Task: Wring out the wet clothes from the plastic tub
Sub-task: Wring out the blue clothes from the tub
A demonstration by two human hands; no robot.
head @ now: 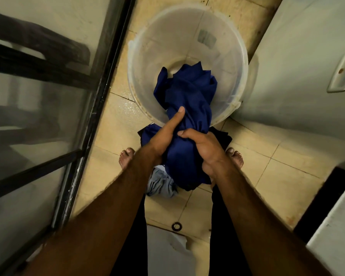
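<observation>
Translucent plastic tub (187,36) with grimy rim, matt dark blue cloth (189,100), glossy wet beige floor tiles (116,120), black metal window frame (100,92)

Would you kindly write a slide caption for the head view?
Both hands, left hand and right hand, grip a dark blue wet garment above a translucent round plastic tub.

Open tub (139,62) mouth ahead, hemmed by glass door (48,116) left, white wall (297,66) right.
</observation>
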